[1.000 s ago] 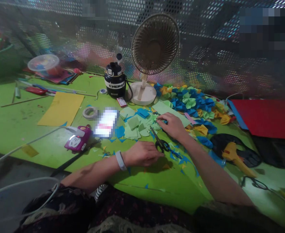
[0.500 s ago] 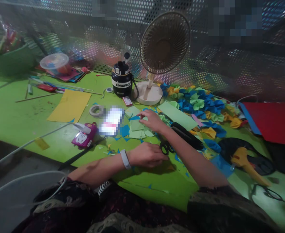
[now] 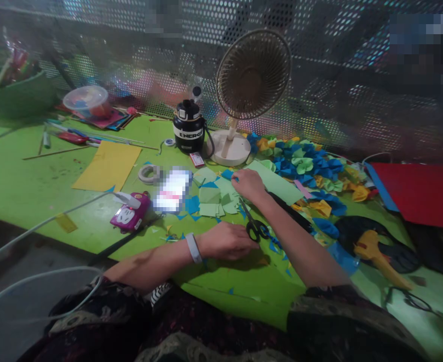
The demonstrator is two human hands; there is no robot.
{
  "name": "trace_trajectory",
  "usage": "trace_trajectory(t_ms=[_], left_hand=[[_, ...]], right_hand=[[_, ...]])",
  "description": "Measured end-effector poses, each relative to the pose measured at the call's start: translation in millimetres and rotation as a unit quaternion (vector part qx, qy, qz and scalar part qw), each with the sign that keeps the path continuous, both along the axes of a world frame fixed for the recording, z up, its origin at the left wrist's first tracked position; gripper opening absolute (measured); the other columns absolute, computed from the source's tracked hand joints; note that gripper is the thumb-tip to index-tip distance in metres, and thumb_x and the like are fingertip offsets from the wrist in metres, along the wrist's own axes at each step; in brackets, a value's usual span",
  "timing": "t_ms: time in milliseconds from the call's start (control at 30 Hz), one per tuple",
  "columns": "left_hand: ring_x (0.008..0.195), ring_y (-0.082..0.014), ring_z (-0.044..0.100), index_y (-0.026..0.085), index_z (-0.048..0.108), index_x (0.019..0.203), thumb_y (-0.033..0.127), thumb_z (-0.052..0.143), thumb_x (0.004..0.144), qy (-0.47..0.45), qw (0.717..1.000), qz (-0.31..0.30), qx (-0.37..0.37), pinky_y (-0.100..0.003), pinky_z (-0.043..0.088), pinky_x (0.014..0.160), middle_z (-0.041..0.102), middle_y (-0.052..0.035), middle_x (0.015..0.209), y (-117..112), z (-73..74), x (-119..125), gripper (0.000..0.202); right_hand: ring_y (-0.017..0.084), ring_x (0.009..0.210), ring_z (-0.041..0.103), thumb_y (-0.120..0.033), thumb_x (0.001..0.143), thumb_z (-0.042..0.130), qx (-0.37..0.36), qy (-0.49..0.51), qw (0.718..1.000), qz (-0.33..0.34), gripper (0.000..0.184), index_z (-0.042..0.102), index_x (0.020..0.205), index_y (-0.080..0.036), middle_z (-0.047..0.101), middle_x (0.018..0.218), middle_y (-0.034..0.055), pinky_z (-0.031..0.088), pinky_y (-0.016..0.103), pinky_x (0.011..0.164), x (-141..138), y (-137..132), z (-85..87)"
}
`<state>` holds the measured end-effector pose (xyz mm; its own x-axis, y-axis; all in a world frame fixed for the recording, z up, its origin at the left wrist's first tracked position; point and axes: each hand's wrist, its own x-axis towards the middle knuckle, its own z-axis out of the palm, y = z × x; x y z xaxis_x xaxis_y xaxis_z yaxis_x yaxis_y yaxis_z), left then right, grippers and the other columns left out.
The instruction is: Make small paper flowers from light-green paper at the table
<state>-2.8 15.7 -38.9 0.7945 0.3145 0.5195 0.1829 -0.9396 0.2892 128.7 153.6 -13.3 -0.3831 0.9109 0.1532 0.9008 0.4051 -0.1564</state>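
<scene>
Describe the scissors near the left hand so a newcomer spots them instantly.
Find the fan on the green table and go straight down the picture. Between the left hand and right forearm lie the scissors, blades pointing toward the table's far side. Unlike the flat paper scraps around them, they have black finger loops.

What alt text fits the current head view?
A person's right hand is at cut green paper pieces on a green table; the left hand rests beside black scissors. Behind stand a fan and black bottle, with folded paper shapes at right.
</scene>
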Motion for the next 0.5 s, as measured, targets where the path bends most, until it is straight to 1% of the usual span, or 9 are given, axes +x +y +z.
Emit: trace_trajectory(t_ms=[67,133,200,333,367,433,500], left_hand=[[0.074,-0.0164,0.066,0.017,0.067,0.107,0.023,0.045,0.095,-0.001,1.0,0.003,-0.003,-0.029,0.052,0.064,0.075,-0.0045,0.084,1,0.1,0,0.026],[0.075,-0.0164,0.066,0.016,0.067,0.108,0.023,0.045,0.095,0.002,1.0,0.008,-0.007,-0.029,0.053,0.065,0.074,-0.0054,0.084,2,1.3,-1,0.026],[0.075,-0.0162,0.065,0.016,0.068,0.107,0.023,0.045,0.095,0.002,1.0,0.015,-0.009,-0.028,0.053,0.066,0.074,-0.0061,0.082,3,3.0,-2,0.027],[0.071,-0.0152,0.064,0.016,0.069,0.105,0.023,0.045,0.096,-0.021,0.999,0.041,-0.006,-0.028,0.053,0.063,0.072,-0.0058,0.077,3,5.2,-3,0.027],[0.07,-0.0151,0.064,0.016,0.07,0.104,0.024,0.046,0.096,-0.026,0.999,0.044,-0.006,-0.027,0.052,0.062,0.071,-0.0057,0.076,2,5.1,-4,0.027],[0.07,-0.0152,0.064,0.015,0.07,0.104,0.024,0.046,0.096,-0.031,0.999,0.039,-0.006,-0.027,0.052,0.062,0.071,-0.0058,0.076,2,4.2,-4,0.027],[0.07,-0.0155,0.064,0.014,0.07,0.104,0.024,0.048,0.095,-0.031,0.999,0.032,-0.009,-0.027,0.052,0.061,0.07,-0.0063,0.076,1,3.2,-4,0.026]], right_hand=[[0.028,0.097,0.067,-0.02,0.087,0.052,0.023,0.052,0.998,-0.034,0.022,0.074,0.092,-0.018,0.075,0.099,0.0131,0.047,0.039,0.089,4,1,3.7],[0.025,0.093,0.068,-0.022,0.087,0.051,0.027,0.135,0.989,-0.058,0.022,0.073,0.093,-0.019,0.076,0.097,0.0101,0.049,0.036,0.085,13,3,9.7],[0.024,0.088,0.069,-0.023,0.085,0.052,0.021,0.197,0.978,-0.065,0.021,0.072,0.091,-0.019,0.076,0.092,0.0076,0.05,0.035,0.083,25,5,16.0],[0.023,0.085,0.069,-0.024,0.083,0.053,0.022,0.243,0.967,-0.069,0.02,0.071,0.088,-0.018,0.076,0.09,0.0079,0.051,0.036,0.083,41,-1,24.5],[0.023,0.085,0.069,-0.025,0.083,0.053,0.021,0.251,0.966,-0.064,0.02,0.071,0.089,-0.018,0.076,0.091,0.0081,0.052,0.036,0.084,42,-5,25.3],[0.022,0.089,0.07,-0.027,0.085,0.053,0.008,0.261,0.965,-0.033,0.022,0.07,0.095,-0.018,0.076,0.095,0.0082,0.052,0.036,0.086,42,-13,25.7],[0.023,0.098,0.069,-0.03,0.085,0.056,-0.005,0.253,0.967,0.006,0.029,0.069,0.108,-0.018,0.075,0.105,0.0091,0.051,0.037,0.091,43,-19,24.6]])
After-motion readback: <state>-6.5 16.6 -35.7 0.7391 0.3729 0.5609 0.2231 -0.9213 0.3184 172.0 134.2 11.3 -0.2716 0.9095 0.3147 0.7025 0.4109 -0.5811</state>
